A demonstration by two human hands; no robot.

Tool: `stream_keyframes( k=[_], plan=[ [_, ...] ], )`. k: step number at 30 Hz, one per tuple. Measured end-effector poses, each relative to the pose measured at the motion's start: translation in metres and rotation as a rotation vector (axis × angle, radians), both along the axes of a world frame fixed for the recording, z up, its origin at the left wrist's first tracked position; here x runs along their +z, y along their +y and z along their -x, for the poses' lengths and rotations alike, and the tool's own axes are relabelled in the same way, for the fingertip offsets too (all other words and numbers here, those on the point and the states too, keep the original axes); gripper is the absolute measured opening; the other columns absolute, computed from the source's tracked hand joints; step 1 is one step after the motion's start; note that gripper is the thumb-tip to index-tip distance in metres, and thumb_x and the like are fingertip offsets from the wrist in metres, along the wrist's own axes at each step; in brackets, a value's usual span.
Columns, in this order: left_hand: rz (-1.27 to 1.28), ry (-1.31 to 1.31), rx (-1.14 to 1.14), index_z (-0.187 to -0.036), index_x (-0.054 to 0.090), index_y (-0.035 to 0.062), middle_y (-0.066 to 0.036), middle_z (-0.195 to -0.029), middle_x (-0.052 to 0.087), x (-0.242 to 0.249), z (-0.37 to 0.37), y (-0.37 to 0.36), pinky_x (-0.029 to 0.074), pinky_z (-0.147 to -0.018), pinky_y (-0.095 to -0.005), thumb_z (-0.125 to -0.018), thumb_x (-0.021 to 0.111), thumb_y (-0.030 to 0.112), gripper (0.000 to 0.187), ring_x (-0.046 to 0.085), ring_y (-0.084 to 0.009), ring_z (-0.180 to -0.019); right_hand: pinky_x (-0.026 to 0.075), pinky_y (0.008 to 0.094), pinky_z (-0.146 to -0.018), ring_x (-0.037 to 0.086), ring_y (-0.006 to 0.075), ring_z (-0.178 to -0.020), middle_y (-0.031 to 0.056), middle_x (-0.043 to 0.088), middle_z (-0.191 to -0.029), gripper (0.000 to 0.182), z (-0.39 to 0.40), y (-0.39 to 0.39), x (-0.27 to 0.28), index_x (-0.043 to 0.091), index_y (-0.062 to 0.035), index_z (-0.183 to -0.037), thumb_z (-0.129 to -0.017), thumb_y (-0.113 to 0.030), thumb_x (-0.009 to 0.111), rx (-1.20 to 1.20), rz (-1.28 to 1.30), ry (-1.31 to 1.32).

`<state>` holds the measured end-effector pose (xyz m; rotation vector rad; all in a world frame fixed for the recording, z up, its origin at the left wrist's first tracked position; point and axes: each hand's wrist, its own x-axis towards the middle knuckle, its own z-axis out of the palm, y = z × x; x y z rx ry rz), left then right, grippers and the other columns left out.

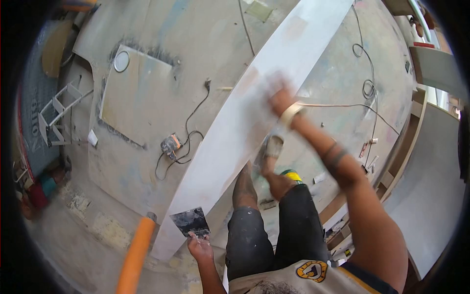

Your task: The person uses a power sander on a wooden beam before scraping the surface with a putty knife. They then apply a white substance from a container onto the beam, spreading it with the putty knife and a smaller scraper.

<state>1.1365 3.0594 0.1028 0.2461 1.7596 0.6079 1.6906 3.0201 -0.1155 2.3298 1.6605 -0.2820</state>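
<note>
A long white board runs diagonally across the view in front of my legs, with faint brownish patches on its face. My left hand is closed on a flat, dark, smeared putty spreader, held over the near end of the board. Farther up, my right hand is over the board's middle, smeared by motion. Its fingers are too blurred to show whether they hold anything or touch the surface. A pale band circles the right wrist.
An orange power sander with its cord lies left of the board. Beyond it are a flat panel and a round lid. An orange pole rises near my left. Cables trail at right, beside wooden cabinet pieces. A small stepladder is at far left.
</note>
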Motion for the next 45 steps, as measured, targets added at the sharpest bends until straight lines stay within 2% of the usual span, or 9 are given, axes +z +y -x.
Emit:
stream_keyframes(
  k=[4,10,15,19,21,24,32,40,45],
  plan=[
    [-0.034,-0.050,-0.008,-0.105,0.058,0.0176,-0.001,-0.093,0.056,0.013,-0.070,0.023,0.044,-0.071,-0.0363,-0.073,0.056,0.011,0.033,0.052,-0.0223,-0.076,0.011,0.0550,-0.121,0.016,0.0309,-0.149,0.0093,0.023,-0.159,0.064,0.183,0.031,-0.026,0.039,-0.0225,-0.146,-0.088,-0.035,0.060,0.624,-0.437,0.691],
    [-0.226,0.125,0.067,-0.113,0.058,0.0163,0.002,-0.089,0.057,0.068,-0.184,0.033,0.043,-0.072,-0.0368,-0.081,0.056,0.017,0.032,0.053,-0.0172,-0.074,0.014,0.0560,-0.119,0.021,0.0307,-0.147,0.0083,0.043,-0.149,0.053,-0.075,0.075,-0.025,0.047,-0.0201,-0.142,-0.091,-0.036,0.053,0.554,-0.215,0.652],
    [-0.090,0.290,0.125,-0.115,0.058,0.0152,0.001,-0.083,0.052,0.081,-0.231,-0.008,0.039,-0.071,-0.0343,-0.079,0.057,0.018,0.036,0.047,-0.0171,-0.071,0.010,0.0515,-0.120,0.015,0.0350,-0.148,0.0152,0.026,-0.158,0.059,-0.482,-0.026,-0.036,0.033,-0.0108,-0.149,-0.101,-0.044,0.031,-0.465,-0.272,-0.011],
    [-0.035,0.204,-0.028,-0.109,0.058,0.0165,0.001,-0.089,0.055,0.082,-0.268,-0.031,0.041,-0.077,-0.0357,-0.080,0.058,0.019,0.030,0.049,-0.0172,-0.073,0.038,0.0512,-0.106,0.044,0.0437,-0.130,0.0258,0.045,-0.143,0.061,-0.657,-0.133,0.009,0.048,-0.0058,-0.138,-0.098,-0.050,0.035,-1.753,-0.114,0.534],
    [-0.055,0.231,-0.039,-0.117,0.056,0.0146,0.001,-0.080,0.048,0.071,-0.307,-0.030,0.038,-0.073,-0.0359,-0.082,0.059,0.021,0.036,0.045,-0.0180,-0.070,0.039,0.0534,-0.105,0.042,0.0438,-0.132,0.0226,0.048,-0.142,0.052,-0.675,-0.172,0.008,0.047,-0.0061,-0.139,-0.096,-0.036,0.042,-0.969,-0.444,0.043],
    [-0.062,0.152,0.002,-0.118,0.055,0.0139,0.000,-0.085,0.050,0.060,-0.385,-0.018,0.039,-0.075,-0.0372,-0.081,0.056,0.019,0.038,0.046,-0.0192,-0.072,0.038,0.0513,-0.104,0.043,0.0416,-0.131,0.0227,0.053,-0.135,0.039,-0.608,-0.136,0.012,0.055,-0.0064,-0.130,-0.095,-0.020,0.048,-0.512,-0.079,0.058],
    [0.015,0.088,-0.157,-0.118,0.055,0.0156,-0.001,-0.096,0.055,0.043,-0.554,0.018,0.042,-0.075,-0.0384,-0.077,0.053,0.017,0.042,0.051,-0.0215,-0.075,0.009,0.0518,-0.122,0.013,0.0295,-0.150,0.0093,0.024,-0.160,0.052,-0.354,0.024,0.018,0.044,-0.0225,-0.144,-0.094,-0.034,0.052,0.501,-0.244,0.752],
    [0.051,0.130,-0.129,-0.112,0.057,0.0168,0.005,-0.119,0.057,-0.006,-0.664,0.015,0.042,-0.082,-0.0421,-0.081,0.051,0.017,0.032,0.058,-0.0194,-0.087,0.014,0.0532,-0.120,0.024,0.0322,-0.146,0.0138,0.035,-0.154,0.056,-0.717,0.038,-0.026,0.044,-0.0253,-0.145,-0.092,-0.041,0.053,0.431,-0.262,0.543],
    [0.148,0.021,-0.207,-0.117,0.057,0.0169,0.002,-0.121,0.058,-0.011,-0.700,-0.012,0.040,-0.087,-0.0433,-0.083,0.052,0.019,0.034,0.056,-0.0208,-0.100,0.012,0.0480,-0.121,0.012,0.0326,-0.150,0.0147,0.015,-0.162,0.065,-1.030,-0.016,-0.049,0.027,-0.0123,-0.154,-0.101,-0.050,0.029,-0.857,-0.059,0.051]
  ],
)
